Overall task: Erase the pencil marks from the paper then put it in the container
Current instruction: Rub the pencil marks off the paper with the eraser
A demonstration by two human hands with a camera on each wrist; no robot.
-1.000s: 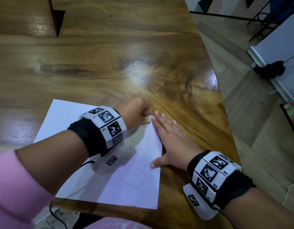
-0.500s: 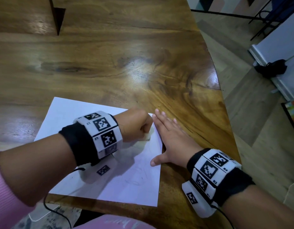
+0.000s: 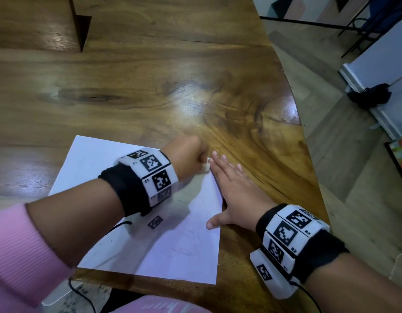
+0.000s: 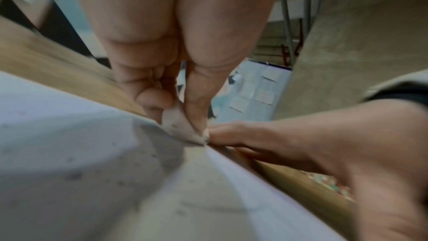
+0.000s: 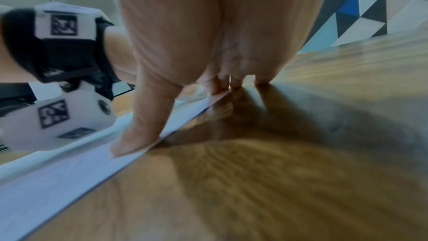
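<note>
A white sheet of paper (image 3: 184,251) with faint pencil marks lies at the near edge of the wooden table (image 3: 150,91). My left hand (image 3: 188,159) is curled round a small white eraser (image 3: 206,167) and presses it on the paper's far right corner. The left wrist view shows the smudged eraser (image 4: 183,127) pinched between fingers and thumb. My right hand (image 3: 234,190) lies flat with straight fingers along the paper's right edge, its thumb on the sheet. In the right wrist view that thumb (image 5: 139,135) rests on the paper (image 5: 57,175). No container is in view.
The table's curved right edge (image 3: 295,114) drops to a tiled floor. A dark triangular gap (image 3: 81,30) cuts into the table at the far left. A black object (image 3: 369,96) lies on the floor by a white wall panel.
My left hand slid back toward me half a second ago and has now moved out again to the paper's far right corner. The right hand has stayed flat on the edge.
</note>
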